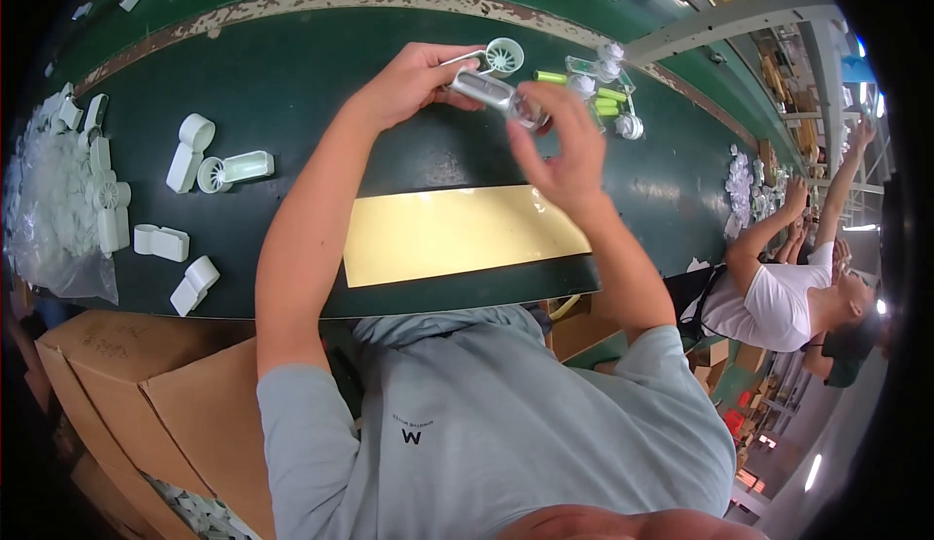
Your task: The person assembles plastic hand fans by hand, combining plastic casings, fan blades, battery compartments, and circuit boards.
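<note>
Over the far middle of the green bench, my left hand (413, 83) is closed round pale plastic parts of a small handheld fan. A white fan shell with a round slotted grille (504, 55) sticks out beyond its fingers. Below that, a grey-silver fan shell (484, 90) with a long recessed handle slants down toward my right hand (566, 146). The thumb and fingers of my right hand pinch this shell's round end, partly covering it. Whether the two shells touch is hidden by the left fingers. Green battery cells (608, 102) lie just right of the hands.
A yellow sheet (462, 236) lies before me at the bench edge. Loose white fan shells (185, 156) and a clear bag of shells (58, 199) are at left. White fan motor parts (629, 126) lie right of the hands. Cardboard boxes (146, 394) stand lower left; co-workers (783, 297) are at right.
</note>
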Action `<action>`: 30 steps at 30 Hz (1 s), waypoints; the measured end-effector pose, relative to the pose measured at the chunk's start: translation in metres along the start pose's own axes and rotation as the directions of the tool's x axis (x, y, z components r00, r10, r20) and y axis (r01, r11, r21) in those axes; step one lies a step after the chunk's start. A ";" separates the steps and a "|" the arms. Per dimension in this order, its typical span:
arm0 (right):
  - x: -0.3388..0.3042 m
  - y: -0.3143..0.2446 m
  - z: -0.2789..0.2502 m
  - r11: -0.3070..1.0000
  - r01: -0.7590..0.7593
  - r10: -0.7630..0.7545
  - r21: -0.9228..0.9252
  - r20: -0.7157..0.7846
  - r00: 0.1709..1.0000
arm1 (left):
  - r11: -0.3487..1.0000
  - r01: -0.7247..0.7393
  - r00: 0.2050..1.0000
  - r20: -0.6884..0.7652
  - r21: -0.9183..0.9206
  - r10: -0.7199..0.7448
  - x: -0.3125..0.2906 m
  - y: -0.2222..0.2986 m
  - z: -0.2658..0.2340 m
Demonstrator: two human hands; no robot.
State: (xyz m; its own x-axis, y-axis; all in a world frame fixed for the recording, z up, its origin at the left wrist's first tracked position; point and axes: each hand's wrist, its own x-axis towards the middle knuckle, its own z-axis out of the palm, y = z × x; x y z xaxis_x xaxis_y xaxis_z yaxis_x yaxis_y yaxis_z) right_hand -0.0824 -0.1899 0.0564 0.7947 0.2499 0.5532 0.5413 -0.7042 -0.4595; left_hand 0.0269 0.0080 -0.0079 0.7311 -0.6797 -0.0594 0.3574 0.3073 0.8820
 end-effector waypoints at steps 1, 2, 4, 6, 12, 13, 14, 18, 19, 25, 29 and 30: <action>0.010 0.003 -0.006 0.999 0.037 -0.037 0.008 0.020 0.999 | 0.999 0.051 0.997 0.055 0.006 -0.052 0.000 0.001 -0.004; 0.020 0.009 -0.009 0.997 0.071 -0.072 0.013 0.036 0.997 | 0.994 0.104 0.988 0.115 0.016 -0.105 0.000 0.001 -0.011; 0.037 0.019 -0.008 0.997 0.063 -0.065 0.033 0.046 0.997 | 0.992 0.106 0.980 0.175 -0.068 -0.092 -0.004 -0.005 -0.017; 0.048 0.034 -0.009 0.980 0.194 -0.188 -0.052 0.099 0.977 | 0.962 0.061 0.966 0.259 -0.266 0.010 -0.003 -0.011 -0.018; 0.053 0.041 -0.014 0.971 -0.171 0.127 0.167 0.243 0.962 | 0.932 0.093 0.960 0.281 -0.351 0.011 -0.004 -0.004 -0.012; 0.053 0.043 -0.014 0.967 -0.179 0.131 0.179 0.251 0.959 | 0.942 0.083 0.952 0.306 -0.324 0.021 -0.003 -0.003 -0.012; 0.053 0.045 -0.014 0.964 -0.188 0.135 0.191 0.259 0.956 | 0.942 0.082 0.951 0.308 -0.325 0.023 -0.004 -0.003 -0.012; 0.054 0.051 -0.012 0.961 -0.156 0.095 0.229 0.256 0.962 | 0.957 0.045 0.964 0.263 -0.287 0.033 -0.004 -0.003 -0.011; 0.054 0.052 -0.012 0.965 -0.142 0.083 0.222 0.255 0.963 | 0.959 0.032 0.967 0.253 -0.281 0.042 -0.003 -0.003 -0.011; 0.049 0.054 -0.012 0.960 -0.146 0.076 0.237 0.282 0.956 | 0.974 -0.015 0.978 0.198 -0.227 0.062 -0.002 -0.009 -0.009; 0.048 0.055 -0.009 0.955 -0.103 0.042 0.279 0.215 0.976 | 0.975 -0.028 0.987 0.148 -0.219 0.062 -0.002 -0.008 -0.003; 0.047 0.054 -0.008 0.955 -0.102 0.043 0.278 0.212 0.976 | 0.969 -0.043 0.988 0.136 -0.243 0.078 -0.002 -0.008 -0.001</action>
State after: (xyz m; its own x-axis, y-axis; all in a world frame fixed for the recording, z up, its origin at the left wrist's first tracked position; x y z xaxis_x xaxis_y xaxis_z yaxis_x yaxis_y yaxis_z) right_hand -0.0180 -0.2216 0.0635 0.8574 0.3546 0.3731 0.5120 -0.5134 -0.6886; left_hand 0.0238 0.0075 -0.0156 0.6708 -0.7380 0.0740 0.4558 0.4889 0.7438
